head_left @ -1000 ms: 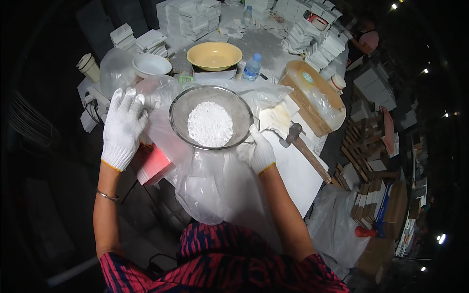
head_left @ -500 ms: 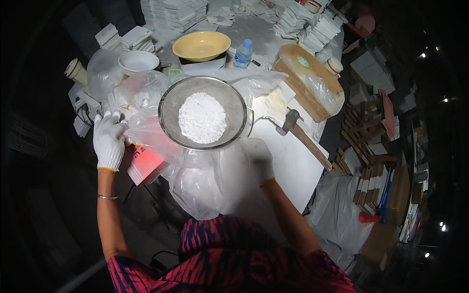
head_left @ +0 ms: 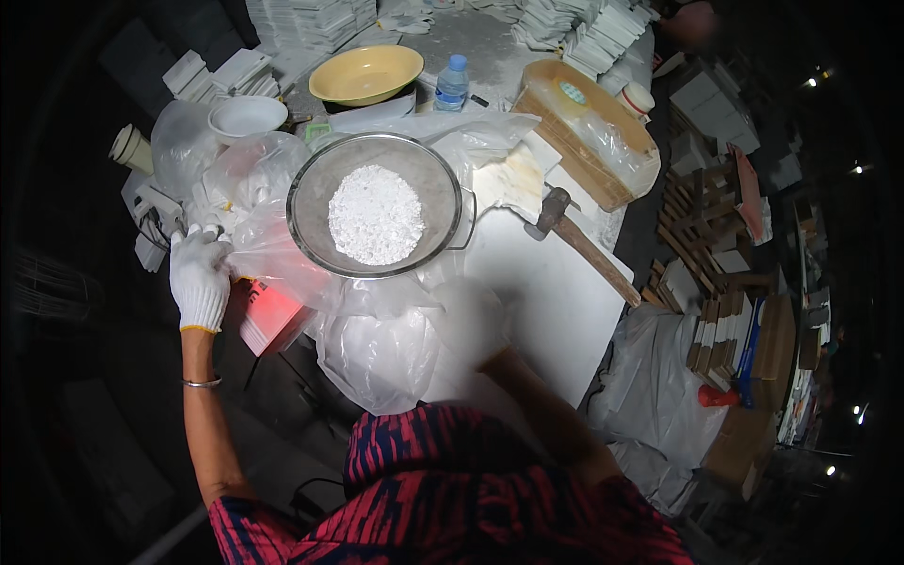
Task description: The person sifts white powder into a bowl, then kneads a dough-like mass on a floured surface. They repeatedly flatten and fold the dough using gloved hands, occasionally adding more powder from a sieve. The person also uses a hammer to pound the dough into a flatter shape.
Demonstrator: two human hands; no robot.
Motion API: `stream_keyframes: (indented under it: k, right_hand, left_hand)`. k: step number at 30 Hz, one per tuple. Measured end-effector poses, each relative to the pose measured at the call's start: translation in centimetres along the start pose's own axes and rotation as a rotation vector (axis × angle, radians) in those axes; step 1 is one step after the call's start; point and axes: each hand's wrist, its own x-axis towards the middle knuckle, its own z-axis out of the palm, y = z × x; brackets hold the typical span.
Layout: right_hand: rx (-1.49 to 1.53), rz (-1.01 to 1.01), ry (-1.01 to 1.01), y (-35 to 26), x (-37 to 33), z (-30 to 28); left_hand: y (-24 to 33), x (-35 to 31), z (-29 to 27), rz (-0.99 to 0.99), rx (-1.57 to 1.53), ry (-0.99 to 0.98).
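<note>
A round metal mesh sieve (head_left: 311,207) sits at the middle of the table, with a mound of white powder (head_left: 377,215) in it. On the left, my left hand (head_left: 200,278) in a white knit glove has its fingers closed on the gathered edge of a clear plastic bag (head_left: 268,250). That bag stretches from the fingers toward the sieve, over a red-and-white printed packet (head_left: 270,315). My right hand (head_left: 471,320), also gloved, is just below the sieve's right side, near the crumpled plastic (head_left: 377,353). Motion smears its fingers, so their pose does not show.
A hammer (head_left: 589,250) lies on the white board at right, beside a broken pale slab (head_left: 513,184). Behind are a cardboard box (head_left: 593,141), a water bottle (head_left: 452,85), a yellow basin (head_left: 367,75), a white bowl (head_left: 247,118) and stacked white tiles (head_left: 311,28).
My right hand has moved left and slightly down, toward the crumpled plastic. The left hand keeps its grip on the bag. The whole view has shifted a little.
</note>
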Motion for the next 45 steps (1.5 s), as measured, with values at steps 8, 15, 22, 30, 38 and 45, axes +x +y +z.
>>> stream_keyframes:
  k: [8, 15, 22, 30, 38, 45]
  right_hand:
    - [0.039, -0.002, -0.043, 0.1, 1.5, -2.5]
    - [0.006, -0.135, -0.045, 0.3, 3.1, -4.5]
    - [-0.109, -0.237, -0.029, 2.2, 3.5, -4.2]
    - [-0.095, 0.006, -0.507, 2.8, 1.2, -5.7]
    - [0.415, 0.733, -0.491, 0.9, 4.1, -10.4]
    - [0.671, 0.888, -0.458, -2.4, 6.6, -9.6]
  left_hand:
    - [2.5, -0.1, -4.3, -0.034, 0.186, -0.187]
    - [13.5, -0.8, -10.5, 0.32, 0.004, -0.302]
    - [12.5, -2.2, -1.4, 0.265, 0.054, -0.122]
    - [10.8, -2.4, -3.0, 0.304, 0.099, -0.215]
    - [9.4, -1.1, -2.7, 0.101, -0.042, -0.35]
    - [9.3, -1.5, -4.8, -0.034, -0.272, -0.4]
